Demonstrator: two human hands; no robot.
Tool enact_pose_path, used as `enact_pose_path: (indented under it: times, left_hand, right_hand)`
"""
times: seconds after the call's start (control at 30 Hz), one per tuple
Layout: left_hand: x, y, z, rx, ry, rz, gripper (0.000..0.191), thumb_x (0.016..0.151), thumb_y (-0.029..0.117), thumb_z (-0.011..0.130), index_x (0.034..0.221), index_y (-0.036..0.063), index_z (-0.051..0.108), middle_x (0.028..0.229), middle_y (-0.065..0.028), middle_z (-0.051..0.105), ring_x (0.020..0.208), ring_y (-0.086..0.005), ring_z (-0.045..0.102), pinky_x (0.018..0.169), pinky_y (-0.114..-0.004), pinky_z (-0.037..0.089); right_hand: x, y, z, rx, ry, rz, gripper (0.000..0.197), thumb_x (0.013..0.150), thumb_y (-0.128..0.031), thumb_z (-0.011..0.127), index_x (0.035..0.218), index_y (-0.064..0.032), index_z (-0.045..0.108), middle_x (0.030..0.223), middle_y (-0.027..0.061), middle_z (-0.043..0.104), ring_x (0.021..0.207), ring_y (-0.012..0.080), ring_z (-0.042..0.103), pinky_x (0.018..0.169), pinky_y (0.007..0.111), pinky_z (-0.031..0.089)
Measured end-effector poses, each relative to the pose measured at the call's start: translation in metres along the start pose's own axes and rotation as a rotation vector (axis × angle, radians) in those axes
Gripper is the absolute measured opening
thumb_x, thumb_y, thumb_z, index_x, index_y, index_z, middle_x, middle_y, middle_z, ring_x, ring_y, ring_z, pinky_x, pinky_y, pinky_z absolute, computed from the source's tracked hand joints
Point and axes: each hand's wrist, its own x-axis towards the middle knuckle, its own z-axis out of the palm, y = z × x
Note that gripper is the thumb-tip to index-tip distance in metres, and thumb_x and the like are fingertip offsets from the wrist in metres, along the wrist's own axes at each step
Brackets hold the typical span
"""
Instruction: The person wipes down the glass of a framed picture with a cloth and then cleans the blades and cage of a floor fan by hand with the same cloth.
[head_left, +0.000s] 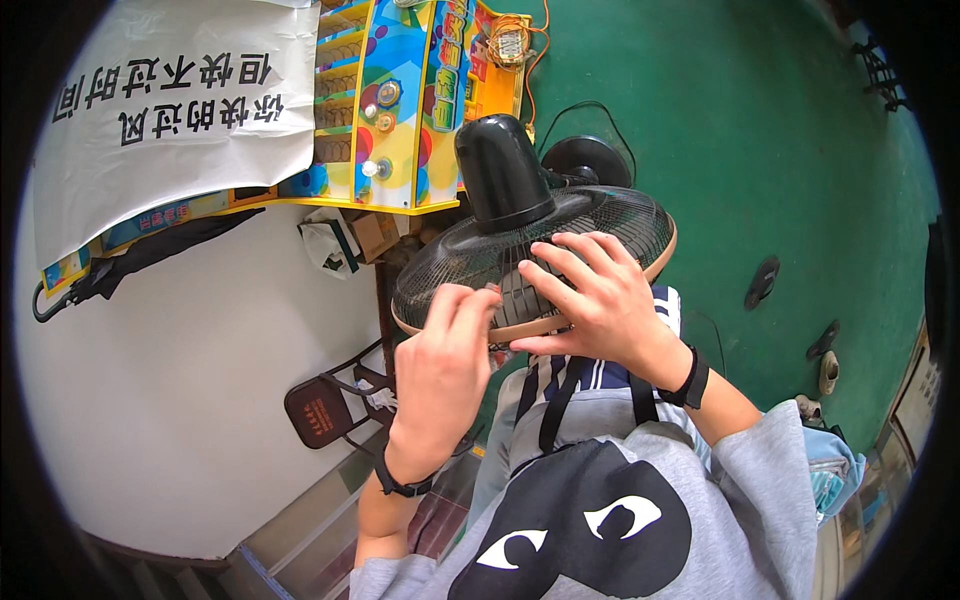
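An electric fan is tilted before me, its black motor housing uppermost and its round base behind. My right hand spreads over the black wire guard, fingers on the mesh and thumb along the tan rim ring. At the near left of that ring, my left hand has its fingers curled. It is slightly blurred, and a small reddish thing shows at its fingertips, too unclear to name. Fan blades are partly visible through the guard.
Beyond the fan stands a colourful coin-operated machine, with an orange cord behind it. A white printed sheet and a black umbrella are at left. A folding chair is below. Sandals lie on the green floor.
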Motion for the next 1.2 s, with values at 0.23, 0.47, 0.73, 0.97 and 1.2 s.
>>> enact_pose_path:
  times: [0.23,0.47,0.73,0.97,1.2]
  left_hand:
    - [0.007,0.001,0.006,0.041,-0.078,-0.043,0.01,0.098,0.005,0.064,0.107,0.0038,0.067,0.1,-0.0112,0.065,0.079,-0.0366,0.069,0.064,-0.044,0.055]
    - [0.003,-0.003,0.01,0.009,-0.035,-0.003,0.011,0.095,0.001,0.066,0.105,0.0037,0.069,0.098,-0.011,0.065,0.077,-0.0341,0.07,0.064,-0.042,0.055]
    - [-0.014,0.009,-0.005,-0.079,-0.084,-0.038,0.012,0.094,0.001,0.067,0.105,0.0035,0.07,0.097,-0.0105,0.066,0.076,-0.0324,0.07,0.064,-0.04,0.056]
    - [0.003,0.003,0.01,-0.036,-0.019,0.005,0.012,0.093,0.0,0.068,0.105,0.0039,0.07,0.097,-0.009,0.067,0.078,-0.0304,0.07,0.064,-0.039,0.056]
    - [-0.003,0.003,0.006,-0.009,-0.06,-0.004,0.01,0.093,0.001,0.067,0.102,0.0045,0.07,0.097,-0.0079,0.067,0.077,-0.0306,0.07,0.064,-0.04,0.055]
  right_hand:
    - [-0.006,-0.001,0.001,0.019,-0.003,0.004,0.071,0.071,-0.064,0.08,0.114,-0.0086,0.07,0.121,0.0105,0.067,0.114,0.0311,0.063,0.098,0.049,0.049]
    - [-0.01,-0.003,-0.001,0.019,0.006,0.01,0.07,0.07,-0.062,0.081,0.114,-0.0095,0.069,0.121,0.0102,0.067,0.114,0.0313,0.063,0.098,0.049,0.049]
    - [-0.011,-0.003,0.002,0.027,0.028,0.02,0.07,0.071,-0.062,0.081,0.115,-0.0089,0.069,0.12,0.0102,0.067,0.113,0.031,0.063,0.098,0.049,0.049]
    - [-0.008,-0.004,0.004,0.031,0.017,0.015,0.072,0.07,-0.064,0.08,0.115,-0.0086,0.069,0.121,0.0105,0.066,0.115,0.0309,0.061,0.099,0.049,0.048]
    - [-0.009,-0.006,0.003,0.031,0.029,0.04,0.072,0.07,-0.064,0.081,0.115,-0.009,0.069,0.121,0.0103,0.066,0.115,0.0304,0.061,0.099,0.049,0.048]
